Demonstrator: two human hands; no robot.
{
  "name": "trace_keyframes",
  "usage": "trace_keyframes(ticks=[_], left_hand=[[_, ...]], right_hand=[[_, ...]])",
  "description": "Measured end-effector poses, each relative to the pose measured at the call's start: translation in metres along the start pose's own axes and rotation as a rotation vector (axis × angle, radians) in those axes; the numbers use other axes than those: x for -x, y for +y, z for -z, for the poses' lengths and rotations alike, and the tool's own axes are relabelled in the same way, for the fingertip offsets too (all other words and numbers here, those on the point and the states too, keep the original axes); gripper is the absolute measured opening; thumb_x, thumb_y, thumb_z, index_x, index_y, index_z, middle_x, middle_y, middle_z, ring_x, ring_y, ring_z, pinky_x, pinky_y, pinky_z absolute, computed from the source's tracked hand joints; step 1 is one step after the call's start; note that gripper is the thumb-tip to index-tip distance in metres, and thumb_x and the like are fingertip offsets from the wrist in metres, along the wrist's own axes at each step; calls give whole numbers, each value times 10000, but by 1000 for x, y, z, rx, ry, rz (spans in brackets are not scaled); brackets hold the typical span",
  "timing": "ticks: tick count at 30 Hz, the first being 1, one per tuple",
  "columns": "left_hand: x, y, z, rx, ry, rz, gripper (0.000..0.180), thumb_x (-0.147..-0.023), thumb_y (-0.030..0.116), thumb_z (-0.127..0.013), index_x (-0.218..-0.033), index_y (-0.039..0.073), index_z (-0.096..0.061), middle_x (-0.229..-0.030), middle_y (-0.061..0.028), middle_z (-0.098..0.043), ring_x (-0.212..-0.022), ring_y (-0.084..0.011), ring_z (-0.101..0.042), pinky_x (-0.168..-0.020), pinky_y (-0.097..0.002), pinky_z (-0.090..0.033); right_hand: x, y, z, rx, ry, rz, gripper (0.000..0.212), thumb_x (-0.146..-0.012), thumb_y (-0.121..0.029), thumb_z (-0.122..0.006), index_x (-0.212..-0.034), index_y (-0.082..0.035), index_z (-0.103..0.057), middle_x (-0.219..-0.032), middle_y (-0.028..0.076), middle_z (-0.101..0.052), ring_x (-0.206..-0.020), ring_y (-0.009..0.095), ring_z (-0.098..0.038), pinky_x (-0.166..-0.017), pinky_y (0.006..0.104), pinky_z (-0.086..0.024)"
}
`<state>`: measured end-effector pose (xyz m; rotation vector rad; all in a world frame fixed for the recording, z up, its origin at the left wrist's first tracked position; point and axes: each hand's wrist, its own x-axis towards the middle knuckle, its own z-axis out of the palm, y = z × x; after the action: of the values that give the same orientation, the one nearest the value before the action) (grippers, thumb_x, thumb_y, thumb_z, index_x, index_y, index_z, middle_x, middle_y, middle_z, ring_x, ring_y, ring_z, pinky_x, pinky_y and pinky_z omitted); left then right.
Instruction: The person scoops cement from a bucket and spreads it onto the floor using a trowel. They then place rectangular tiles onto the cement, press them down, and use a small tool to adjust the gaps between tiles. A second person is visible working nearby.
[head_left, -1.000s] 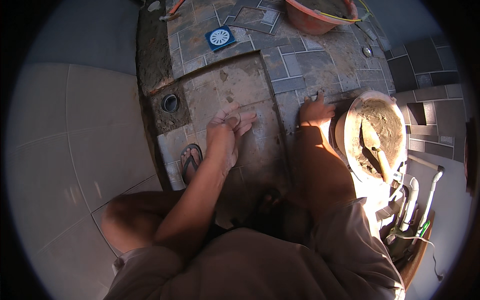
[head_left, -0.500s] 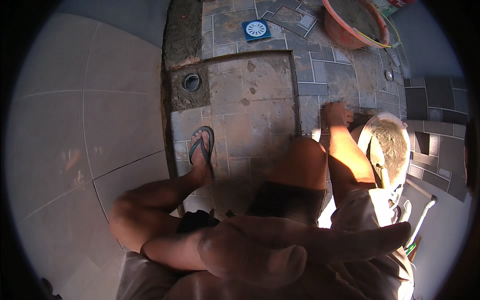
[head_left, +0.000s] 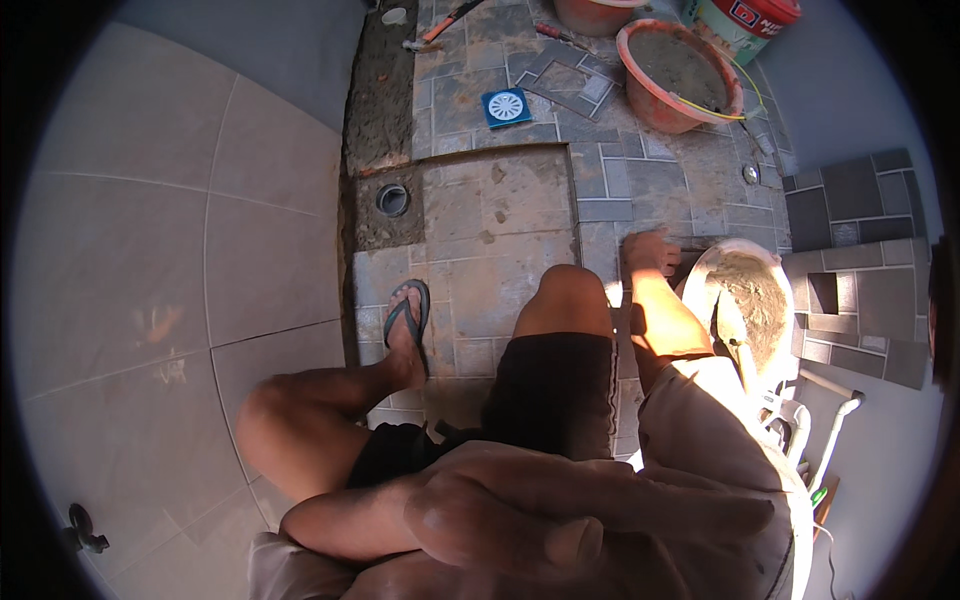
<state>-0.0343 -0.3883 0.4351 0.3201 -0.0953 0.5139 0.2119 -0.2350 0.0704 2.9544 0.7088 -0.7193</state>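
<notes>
Our left hand (head_left: 530, 505) is open; whether our right hand (head_left: 652, 252) grips, we can't tell — the trowel (head_left: 732, 322) lies handle toward us, blade away.

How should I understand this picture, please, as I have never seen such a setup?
There is no machine, only a person's bare hands. A fisheye camera worn on the head looks down, so straight edges bend. The left hand looms large near the lens; the right hand is low by the tiled floor, beside a pale tub of grey mix with a trowel in it. Farther off are a blue-and-white drain cover and a reddish basin. I see nothing held, though the right fingers are curled.
</notes>
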Motion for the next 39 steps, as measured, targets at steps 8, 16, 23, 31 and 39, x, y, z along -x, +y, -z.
trace_keyframes(ticks=[8,16,23,31,39], left_hand=[[68,46,-63,-816,584,-239,764,-1020,313,-679,-1549,-165,-402,-1355,-327,-673,-1263,-367,-683,-1173,-463,-437],[59,136,-17,-1565,807,74,513,-1016,247,-725,-1423,-56,-641,-1271,-224,-746,-1216,-267,-700,-1113,-419,-484],[-28,187,214,-1848,579,597,482,-999,312,-755,-1355,-9,-702,-1067,-169,-789,-1108,-280,-734,-1022,-406,-545],[-119,149,435,-2509,267,424,1013,-900,478,-802,-1689,139,-266,-1771,-82,-211,-1622,-282,-241,-1302,-526,-288],[-144,142,475,-2507,325,596,1163,-824,675,-790,-1705,164,-229,-1798,-37,-134,-1657,-235,-115,-1341,-554,-130]], right_hand=[[12,-2,6,-10,-33,54,886,-973,-375,-659,-1707,-149,-215,-1559,316,-351,-1475,481,-307,-1207,631,-235],[-11,18,4,-69,-17,100,854,-957,-440,-712,-1664,-157,-327,-1570,350,-347,-1486,494,-305,-1183,653,-279],[19,18,20,-220,67,262,626,-920,-413,-790,-1412,-80,-592,-1311,329,-613,-1305,458,-568,-1060,512,-481],[104,45,78,-982,-68,345,318,-932,-97,-739,-1226,4,-668,-1073,132,-708,-1031,216,-669,-921,352,-527],[111,54,44,-874,160,557,469,-926,14,-697,-1392,27,-637,-1119,142,-749,-1048,181,-696,-939,333,-547]])
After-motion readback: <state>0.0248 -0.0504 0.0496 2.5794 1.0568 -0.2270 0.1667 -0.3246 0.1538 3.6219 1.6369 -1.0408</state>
